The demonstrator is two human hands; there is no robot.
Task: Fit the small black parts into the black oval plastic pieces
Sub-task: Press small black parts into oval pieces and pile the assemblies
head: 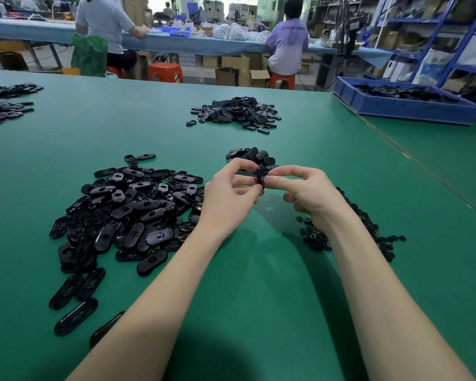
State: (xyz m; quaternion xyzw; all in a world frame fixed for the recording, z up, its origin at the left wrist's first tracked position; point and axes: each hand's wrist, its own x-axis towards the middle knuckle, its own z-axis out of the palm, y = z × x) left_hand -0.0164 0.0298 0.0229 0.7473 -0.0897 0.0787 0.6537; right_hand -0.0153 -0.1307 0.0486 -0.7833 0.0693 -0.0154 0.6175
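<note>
Green table (259,284), oval-piece heaps (127,210) flanking hands (231,199) around one oval piece (260,176)

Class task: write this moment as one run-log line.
left hand: pinching oval piece | right hand: pinching same piece | small parts: by right wrist | stage: fitting

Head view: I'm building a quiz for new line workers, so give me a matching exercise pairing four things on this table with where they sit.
Things:
1. big heap of oval pieces
2. small round parts
3. blue bin
4. oval piece being worked on

Places:
A. far right edge of the green table
B. pinched between the left hand and right hand
C. on the table to the left of the left hand
D. under and right of the right wrist

Pairs: 1-C, 2-D, 3-A, 4-B
</note>
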